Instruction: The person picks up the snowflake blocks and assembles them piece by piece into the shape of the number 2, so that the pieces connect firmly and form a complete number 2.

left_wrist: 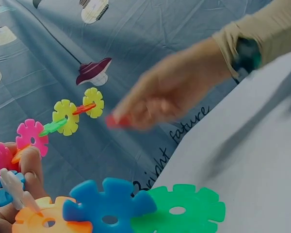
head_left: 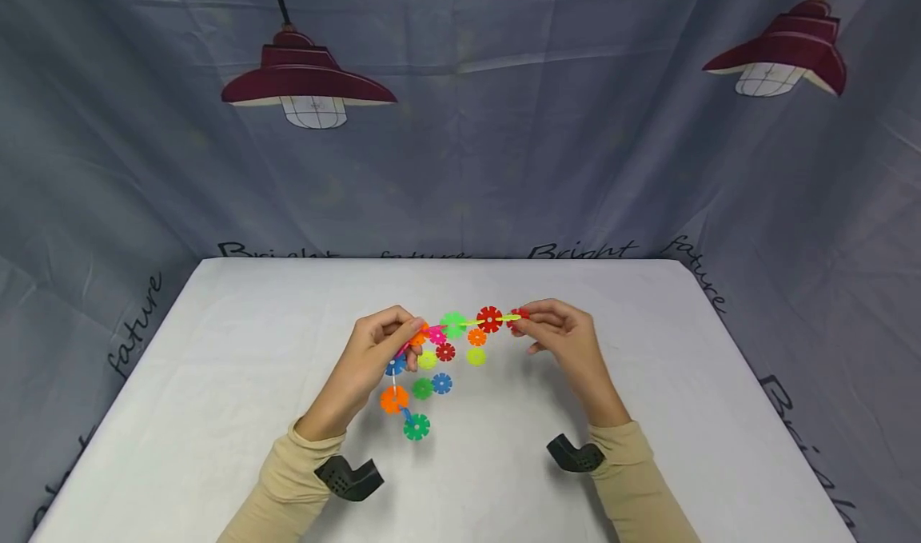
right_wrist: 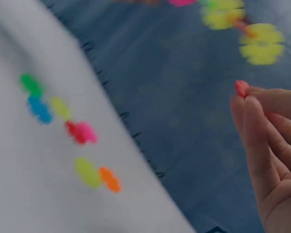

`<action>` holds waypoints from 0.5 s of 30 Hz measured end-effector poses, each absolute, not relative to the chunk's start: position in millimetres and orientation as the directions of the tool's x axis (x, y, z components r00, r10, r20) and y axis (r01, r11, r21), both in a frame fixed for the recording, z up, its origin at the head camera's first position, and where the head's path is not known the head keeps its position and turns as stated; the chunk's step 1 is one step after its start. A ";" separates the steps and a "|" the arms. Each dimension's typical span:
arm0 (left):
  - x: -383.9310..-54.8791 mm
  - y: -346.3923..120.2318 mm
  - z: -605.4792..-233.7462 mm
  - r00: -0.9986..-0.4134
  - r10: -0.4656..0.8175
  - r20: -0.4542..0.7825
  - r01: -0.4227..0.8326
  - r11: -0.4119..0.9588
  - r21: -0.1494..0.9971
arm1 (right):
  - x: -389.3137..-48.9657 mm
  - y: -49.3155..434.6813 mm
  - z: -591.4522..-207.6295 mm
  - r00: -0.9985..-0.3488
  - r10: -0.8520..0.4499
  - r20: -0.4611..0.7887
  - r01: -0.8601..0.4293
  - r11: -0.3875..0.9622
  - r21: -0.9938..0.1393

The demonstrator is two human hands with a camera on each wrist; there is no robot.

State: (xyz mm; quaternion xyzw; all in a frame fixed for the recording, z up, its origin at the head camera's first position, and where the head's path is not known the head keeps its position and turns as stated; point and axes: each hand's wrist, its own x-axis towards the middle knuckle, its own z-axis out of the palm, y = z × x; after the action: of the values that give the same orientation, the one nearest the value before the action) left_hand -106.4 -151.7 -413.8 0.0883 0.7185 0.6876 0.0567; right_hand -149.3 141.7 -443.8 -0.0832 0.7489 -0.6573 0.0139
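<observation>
My left hand [head_left: 374, 347] pinches a chain of slotted, flower-shaped plastic discs near its middle. From it, a blue disc [left_wrist: 109, 206] and a green disc [left_wrist: 194, 208] hang at the near end. The other side runs rightward through a pink disc [left_wrist: 33, 140] and a yellow disc [left_wrist: 65, 117] to a yellow end disc [left_wrist: 93, 103]. My right hand [head_left: 564, 331] pinches a red disc [right_wrist: 241, 88] between thumb and fingers, right beside that end. Both wrist views show a small gap between the red disc and the chain.
Several loose discs lie on the white table below the chain, among them an orange disc [head_left: 477, 337], a yellow disc [head_left: 476, 357], a blue disc [head_left: 442, 383] and a green disc [head_left: 422, 389]. A grey printed curtain [head_left: 460, 167] stands behind the table.
</observation>
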 end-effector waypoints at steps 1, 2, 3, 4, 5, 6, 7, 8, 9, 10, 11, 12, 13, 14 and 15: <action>-106.6 -151.0 -413.7 -0.978 0.203 0.041 0.049 0.038 0.998 | -148.4 148.0 -437.6 -0.988 -0.120 0.097 -0.106 0.071 -0.992; -106.8 -150.4 -413.9 -0.978 0.204 0.043 0.052 0.039 0.998 | -147.2 153.1 -432.4 -0.989 -0.104 0.107 -0.111 0.037 -0.993; -106.9 -149.7 -413.9 -0.977 0.207 0.047 0.056 0.038 0.998 | -145.9 156.9 -427.8 -0.988 -0.100 0.117 -0.119 0.017 -0.993; -106.5 -150.4 -414.2 -0.977 0.207 0.049 0.059 0.040 0.997 | -145.0 158.3 -424.3 -0.986 -0.106 0.128 -0.129 0.001 -0.992; -106.2 -150.9 -414.4 -0.977 0.208 0.054 0.064 0.040 0.997 | -144.0 158.5 -421.4 -0.983 -0.115 0.140 -0.140 -0.013 -0.990; -105.8 -151.4 -414.5 -0.976 0.210 0.059 0.069 0.038 0.997 | -143.3 158.2 -419.4 -0.980 -0.127 0.152 -0.150 -0.021 -0.988; -105.5 -151.6 -414.5 -0.976 0.211 0.062 0.072 0.039 0.997 | -142.5 157.5 -417.9 -0.977 -0.138 0.162 -0.161 -0.022 -0.987; -105.5 -151.7 -414.5 -0.975 0.212 0.067 0.077 0.040 0.996 | -141.8 156.6 -417.0 -0.974 -0.146 0.173 -0.172 -0.021 -0.985; -105.4 -151.6 -414.3 -0.975 0.211 0.070 0.081 0.041 0.996 | -141.1 155.8 -416.4 -0.972 -0.150 0.181 -0.180 -0.020 -0.983; -105.6 -151.6 -414.3 -0.975 0.209 0.074 0.085 0.041 0.996 | -140.6 155.1 -416.3 -0.970 -0.150 0.191 -0.191 -0.017 -0.982; -105.7 -151.4 -414.3 -0.975 0.206 0.077 0.086 0.039 0.995 | -140.1 154.4 -416.3 -0.971 -0.143 0.194 -0.194 -0.011 -0.981; -105.9 -151.2 -414.3 -0.976 0.202 0.078 0.087 0.038 0.996 | -139.8 153.9 -416.7 -0.972 -0.132 0.196 -0.197 -0.003 -0.980; -106.0 -150.9 -414.3 -0.977 0.197 0.078 0.087 0.037 0.996 | -139.6 153.8 -417.0 -0.973 -0.119 0.197 -0.198 0.001 -0.980; -106.4 -150.8 -414.4 -0.978 0.193 0.080 0.089 0.039 0.995 | -139.6 153.6 -417.4 -0.975 -0.102 0.196 -0.197 0.004 -0.980; -106.7 -150.7 -414.5 -0.978 0.190 0.081 0.089 0.039 0.995 | -139.6 153.6 -417.8 -0.977 -0.088 0.193 -0.195 0.007 -0.981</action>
State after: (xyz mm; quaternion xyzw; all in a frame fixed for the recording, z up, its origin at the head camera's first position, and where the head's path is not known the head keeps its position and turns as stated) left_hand -106.7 -150.7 -414.5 0.0970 0.7198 0.6864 0.0366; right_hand -139.6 153.6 -417.8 -0.0999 0.7084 -0.6976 -0.0381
